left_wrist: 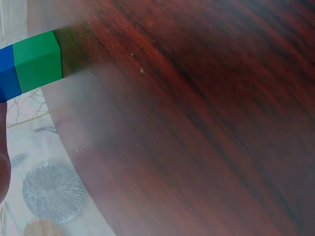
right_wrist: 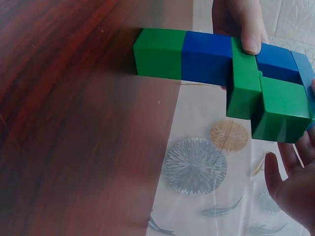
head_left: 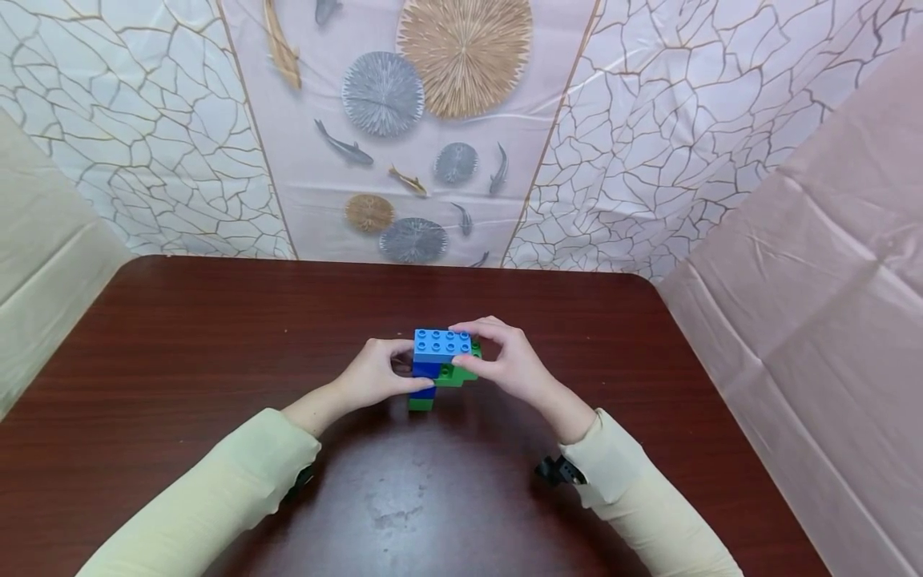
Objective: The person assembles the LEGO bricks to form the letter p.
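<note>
Before me a tower of toy building bricks is held between both hands. Its top is a light blue studded brick [head_left: 433,343], lying across a dark blue brick [right_wrist: 278,61] and green brick [right_wrist: 283,105]. Below come a thin green brick [right_wrist: 243,91], another dark blue brick [right_wrist: 204,56] and a green brick at the bottom [right_wrist: 160,54]. My left hand [head_left: 371,375] grips the tower's left side, thumb on the near face. My right hand [head_left: 515,362] pinches the light blue brick's right end between thumb and fingers. Whether the bottom touches the table I cannot tell.
The dark brown wooden table [head_left: 216,344] is glossy and spreads out around the hands. Patterned cloth [head_left: 461,160] hangs behind its far edge, with plain pale cloth [head_left: 815,264] along the right. A black device [head_left: 561,471] sits at the right cuff.
</note>
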Tool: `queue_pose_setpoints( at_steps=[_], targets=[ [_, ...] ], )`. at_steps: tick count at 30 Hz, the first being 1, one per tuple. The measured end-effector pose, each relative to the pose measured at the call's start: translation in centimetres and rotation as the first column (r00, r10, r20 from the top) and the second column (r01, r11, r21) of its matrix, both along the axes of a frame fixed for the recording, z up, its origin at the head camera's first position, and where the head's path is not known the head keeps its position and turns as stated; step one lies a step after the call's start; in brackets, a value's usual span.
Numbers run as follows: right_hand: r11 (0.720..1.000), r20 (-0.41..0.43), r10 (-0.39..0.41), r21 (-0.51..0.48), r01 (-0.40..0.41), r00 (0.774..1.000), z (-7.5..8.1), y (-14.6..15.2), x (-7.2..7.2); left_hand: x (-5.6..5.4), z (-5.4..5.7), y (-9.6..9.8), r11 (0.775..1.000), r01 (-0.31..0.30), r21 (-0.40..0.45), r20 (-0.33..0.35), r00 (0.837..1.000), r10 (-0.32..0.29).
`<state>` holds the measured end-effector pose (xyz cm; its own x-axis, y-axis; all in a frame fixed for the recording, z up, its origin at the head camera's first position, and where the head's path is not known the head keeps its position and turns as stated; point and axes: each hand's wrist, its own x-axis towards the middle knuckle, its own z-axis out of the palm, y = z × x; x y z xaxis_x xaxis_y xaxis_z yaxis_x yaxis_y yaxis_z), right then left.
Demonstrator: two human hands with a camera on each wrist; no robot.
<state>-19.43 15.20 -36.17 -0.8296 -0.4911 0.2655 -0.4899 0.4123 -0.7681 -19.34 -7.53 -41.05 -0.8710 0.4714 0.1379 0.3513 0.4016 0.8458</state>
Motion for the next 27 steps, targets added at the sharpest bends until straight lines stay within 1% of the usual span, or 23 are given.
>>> queue_pose_setpoints(
  at_steps=[4, 7, 12, 17, 21, 27],
  targets=[
    [1.0, 0.016, -0.012, -0.005, 0.012, 1.0, -0.1, 0.1, 0.0, 0.0, 0.0, 0.0, 1.0, 0.015, -0.008, 0.023, 1.0, -0.015],
    [1.0, 0.012, -0.011, 0.008, 0.011, 1.0, -0.1, 0.1, -0.1, 0.0, 0.0, -0.1, 0.999, 0.033, -0.023, 0.035, 0.999, -0.032],
    [1.0, 0.016, 0.008, 0.014, -0.008, 1.0, 0.0, 0.2, -0.1, 0.0, -0.2, -0.2, 0.998, 0.057, -0.035, 0.044, 0.997, -0.056],
    [0.999, 0.023, 0.031, 0.013, -0.031, 0.999, 0.0, 0.3, -0.2, 0.0, -0.5, -0.1, 0.998, 0.057, -0.039, 0.042, 0.998, -0.055],
    [0.999, 0.034, 0.04, 0.028, -0.041, 0.999, 0.1, 0.5, -0.1, 0.1, -0.6, 0.0, 0.996, 0.057, -0.073, 0.05, 0.997, -0.053],
    [0.998, 0.04, 0.05, 0.046, -0.052, 0.998, 0.1, 0.5, 0.0, 0.1, -1.1, -0.1, 0.987, 0.076, -0.139, 0.053, 0.996, -0.07]
  ],
)
